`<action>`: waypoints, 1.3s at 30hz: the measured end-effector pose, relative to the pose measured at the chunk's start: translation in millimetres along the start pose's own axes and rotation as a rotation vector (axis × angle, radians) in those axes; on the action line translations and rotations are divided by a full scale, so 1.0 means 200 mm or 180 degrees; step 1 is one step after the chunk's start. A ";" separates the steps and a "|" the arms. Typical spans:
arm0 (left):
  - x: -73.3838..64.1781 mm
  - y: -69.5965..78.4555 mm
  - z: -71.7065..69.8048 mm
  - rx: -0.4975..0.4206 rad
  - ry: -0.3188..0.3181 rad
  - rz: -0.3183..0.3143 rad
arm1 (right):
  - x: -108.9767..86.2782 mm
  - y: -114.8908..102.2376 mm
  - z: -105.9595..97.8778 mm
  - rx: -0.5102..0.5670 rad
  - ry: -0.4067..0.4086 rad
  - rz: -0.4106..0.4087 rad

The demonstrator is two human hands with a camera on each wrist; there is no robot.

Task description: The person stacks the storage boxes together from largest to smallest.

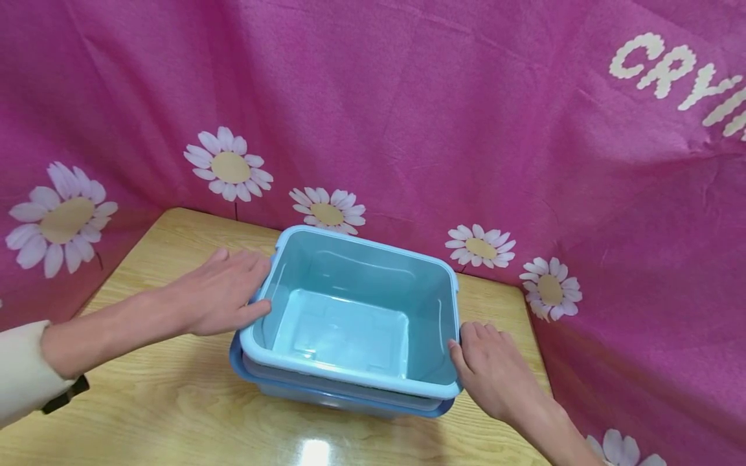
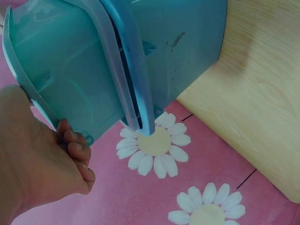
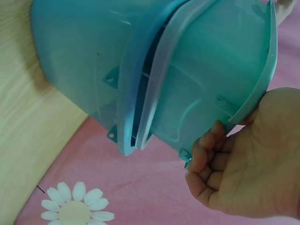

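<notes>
A light blue plastic bin [image 1: 373,259] sits at the top of a nested stack, its inside bare. Below its rim come a paler bin rim [image 2: 108,51] and the darker blue bin [image 2: 187,61] at the bottom, which stands on the table. The upper bin is raised partway, so much of its side wall shows in both wrist views. My left hand [image 1: 230,294] grips its left rim, thumb over the edge and fingers curled beneath. On the opposite side my right hand [image 1: 495,369] holds the right rim the same way, fingertips under the lip.
The stack is on a wooden table [image 1: 146,395] near its back edge. A magenta cloth [image 1: 408,129] with white daisies and pale lettering hangs behind and along both sides. Small tabs with holes [image 3: 111,77] stick out from the lower bin's wall.
</notes>
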State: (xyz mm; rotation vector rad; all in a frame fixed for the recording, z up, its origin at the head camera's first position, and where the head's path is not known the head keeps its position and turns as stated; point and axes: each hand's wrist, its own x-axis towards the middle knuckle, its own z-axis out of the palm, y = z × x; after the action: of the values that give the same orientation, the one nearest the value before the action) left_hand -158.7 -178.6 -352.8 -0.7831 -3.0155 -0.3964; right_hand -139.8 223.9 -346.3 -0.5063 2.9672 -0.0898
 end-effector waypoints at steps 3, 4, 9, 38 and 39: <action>0.00 0.00 0.01 0.0014 -0.0009 -0.0010 | 0.00 0.00 0.02 0.0029 -0.0030 0.0050; 0.00 0.00 0.02 0.0023 -0.0003 -0.0005 | 0.01 0.00 0.02 0.0036 -0.0031 0.0055; 0.00 -0.01 0.04 0.0030 0.0033 0.0042 | 0.02 0.00 0.04 0.0089 -0.0110 0.0120; 0.02 -0.03 0.11 0.0015 -0.0078 0.0035 | 0.04 0.01 0.13 -0.0001 -0.0089 0.0078; 0.02 -0.03 0.11 0.0010 -0.0081 0.0031 | 0.04 0.02 0.13 0.0002 -0.0094 0.0082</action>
State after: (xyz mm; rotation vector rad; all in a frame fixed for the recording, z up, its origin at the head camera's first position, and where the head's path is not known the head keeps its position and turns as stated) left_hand -164.6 -176.3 -375.8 -0.8086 -3.0336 -0.3842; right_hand -145.5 223.0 -373.5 -0.4650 2.9439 -0.0799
